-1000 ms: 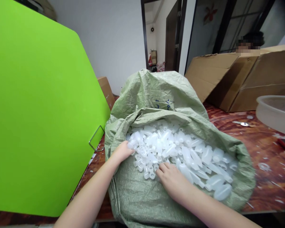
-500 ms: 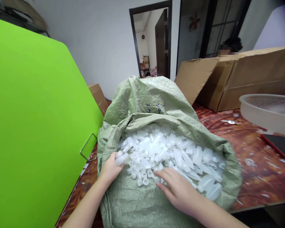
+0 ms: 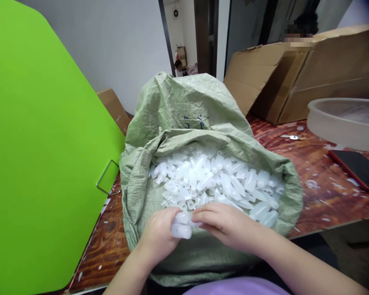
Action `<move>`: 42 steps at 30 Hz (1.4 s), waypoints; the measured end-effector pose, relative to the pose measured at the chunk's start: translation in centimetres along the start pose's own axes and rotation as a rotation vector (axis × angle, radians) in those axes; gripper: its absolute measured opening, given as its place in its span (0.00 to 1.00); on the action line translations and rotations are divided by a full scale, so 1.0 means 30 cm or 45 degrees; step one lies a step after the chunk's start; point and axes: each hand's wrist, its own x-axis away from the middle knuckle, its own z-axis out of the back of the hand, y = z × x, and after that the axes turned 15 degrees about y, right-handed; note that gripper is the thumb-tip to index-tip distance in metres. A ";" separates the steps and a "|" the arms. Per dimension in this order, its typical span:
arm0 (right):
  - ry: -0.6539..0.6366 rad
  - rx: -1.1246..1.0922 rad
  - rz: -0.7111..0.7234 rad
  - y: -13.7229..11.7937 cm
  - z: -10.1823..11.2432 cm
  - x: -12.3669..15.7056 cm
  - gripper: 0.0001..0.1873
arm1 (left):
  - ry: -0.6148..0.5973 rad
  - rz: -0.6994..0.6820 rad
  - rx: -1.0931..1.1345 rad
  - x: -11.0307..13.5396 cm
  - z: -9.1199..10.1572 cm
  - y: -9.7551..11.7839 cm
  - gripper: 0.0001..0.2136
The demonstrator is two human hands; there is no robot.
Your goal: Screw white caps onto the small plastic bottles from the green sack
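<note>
A green woven sack (image 3: pixel 184 110) lies open on the wooden table (image 3: pixel 326 192), filled with several small translucent white plastic bottles (image 3: pixel 215 176). My left hand (image 3: pixel 158 237) is closed around one or two of these small bottles (image 3: pixel 181 229) at the sack's near edge. My right hand (image 3: pixel 226 223) meets it from the right, fingertips pinching at the same bottles.
A bright green board (image 3: pixel 39 155) stands at the left with a wire clip (image 3: pixel 106 182). Cardboard boxes (image 3: pixel 310 73) stand at the back right, with a person behind them. A round translucent basin (image 3: pixel 344 121), a dark phone (image 3: pixel 356 168) and plastic scraps are on the table's right.
My left hand has drawn bottles out of the heap toward me at the sack's near edge. My right hand left the heap and came over to meet it. The camera tilted down.
</note>
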 end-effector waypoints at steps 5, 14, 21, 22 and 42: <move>0.099 0.215 0.161 0.023 0.003 0.038 0.16 | -0.061 0.192 0.233 -0.005 0.018 0.031 0.09; 0.161 0.049 -0.448 -0.002 -0.017 0.059 0.21 | 0.317 -0.465 0.014 -0.004 0.020 0.034 0.08; 0.043 0.209 -0.436 -0.004 -0.034 0.079 0.19 | 0.460 -0.613 -0.086 -0.007 0.012 0.041 0.07; 0.102 0.270 -0.388 -0.004 -0.037 0.082 0.20 | 0.473 -0.620 -0.093 -0.007 0.010 0.044 0.07; -0.026 0.151 -0.126 -0.051 -0.072 0.138 0.17 | 0.165 -0.302 0.075 0.103 -0.011 0.048 0.08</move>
